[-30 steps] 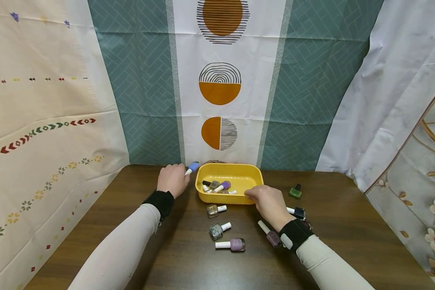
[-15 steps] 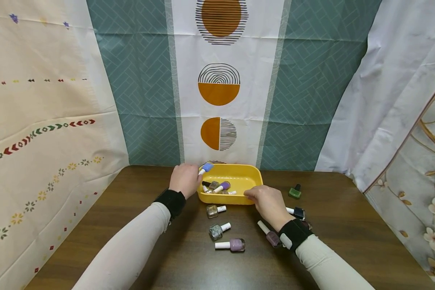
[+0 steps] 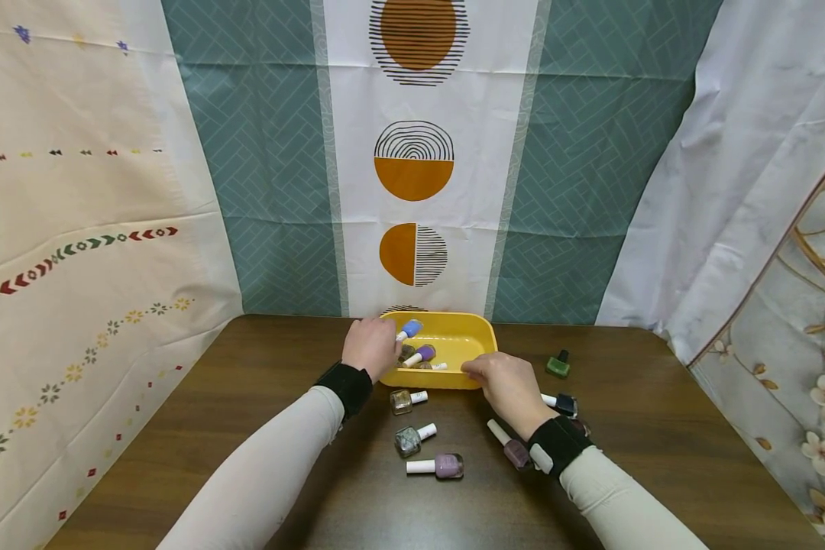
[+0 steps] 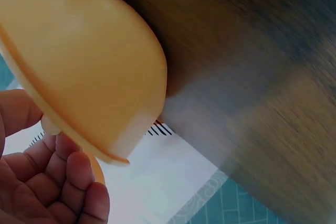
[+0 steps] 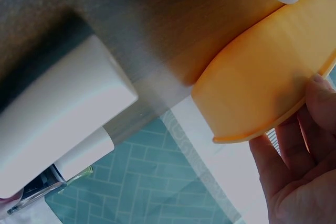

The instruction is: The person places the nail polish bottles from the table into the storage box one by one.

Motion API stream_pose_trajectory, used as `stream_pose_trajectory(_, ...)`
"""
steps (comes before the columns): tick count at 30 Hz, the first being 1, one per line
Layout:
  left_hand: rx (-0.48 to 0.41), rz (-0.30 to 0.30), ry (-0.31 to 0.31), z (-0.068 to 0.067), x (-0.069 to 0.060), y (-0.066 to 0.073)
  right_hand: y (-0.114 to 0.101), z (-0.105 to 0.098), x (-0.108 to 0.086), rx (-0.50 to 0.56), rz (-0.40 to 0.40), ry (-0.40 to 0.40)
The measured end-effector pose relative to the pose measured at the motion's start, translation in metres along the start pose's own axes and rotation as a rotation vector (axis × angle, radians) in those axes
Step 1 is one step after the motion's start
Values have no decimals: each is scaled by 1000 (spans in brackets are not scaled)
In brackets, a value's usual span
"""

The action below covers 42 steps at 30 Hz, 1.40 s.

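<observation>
My left hand (image 3: 371, 347) pinches a blue nail polish bottle (image 3: 410, 328) by its white cap. It holds the bottle tilted over the left end of a yellow plastic basket (image 3: 477, 325). In the left wrist view the left fingers (image 4: 79, 171) are beside the basket's rim, and the bottle is mostly hidden behind it. My right hand (image 3: 505, 380) grips the basket's front right rim, thumb on one side and fingers on the other, as the right wrist view shows. Inside the basket lie several bottles, among them a purple nail polish (image 3: 425, 353); the left hand covers some of them.
In front of the basket lie a gold glitter bottle (image 3: 402, 402), a silver glitter bottle (image 3: 408, 441) and a lilac bottle (image 3: 448, 466). Near the right forearm are a plum bottle (image 3: 517, 454), a dark navy bottle (image 3: 565, 406) and a green bottle (image 3: 559, 365). Fabric hangs behind the wooden table (image 3: 357, 489).
My left hand has moved right with the blue nail polish, from beside the basket to over its left end. The right hand has stayed on the rim.
</observation>
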<state>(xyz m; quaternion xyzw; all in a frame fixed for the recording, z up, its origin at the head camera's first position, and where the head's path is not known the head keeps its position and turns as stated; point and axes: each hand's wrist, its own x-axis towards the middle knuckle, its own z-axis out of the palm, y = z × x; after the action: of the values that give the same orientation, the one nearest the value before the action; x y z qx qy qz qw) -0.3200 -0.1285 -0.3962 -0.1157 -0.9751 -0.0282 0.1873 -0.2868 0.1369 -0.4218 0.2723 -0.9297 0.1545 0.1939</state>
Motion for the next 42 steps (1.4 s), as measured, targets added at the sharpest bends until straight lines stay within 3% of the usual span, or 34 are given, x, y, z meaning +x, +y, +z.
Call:
stream_pose_trajectory(17,43,-40,-116,13,5,8,0,1,1,11,20,-24)
stream_pose_trajectory(36,75,-43,-176,14,12,9,0,1,1,-1,23,-26)
stream_pose_trajectory(42,70,-41,-167,14,11,9,1,2,2,-3,20,-23)
